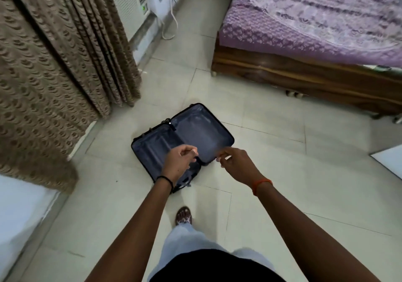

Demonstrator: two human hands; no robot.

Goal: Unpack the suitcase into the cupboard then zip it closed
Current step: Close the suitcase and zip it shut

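Suitcase (185, 138) lies open on the floor (272, 173), both halves apparently emptied. Left hand (177, 163) and right hand (236, 164) hover above, fingers loosely curled, holding nothing discernible. Judgement: fold lid squarely, align rims, then zip.

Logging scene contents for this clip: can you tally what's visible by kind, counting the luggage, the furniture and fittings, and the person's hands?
Suitcase, lying open on the floor, both halves look empty: 1
Bed with purple cover: 1
Curtain, brown patterned: 1
Air conditioner, white: 1
Hands: 2, the left hand and the right hand, both held above the suitcase
Total: 6
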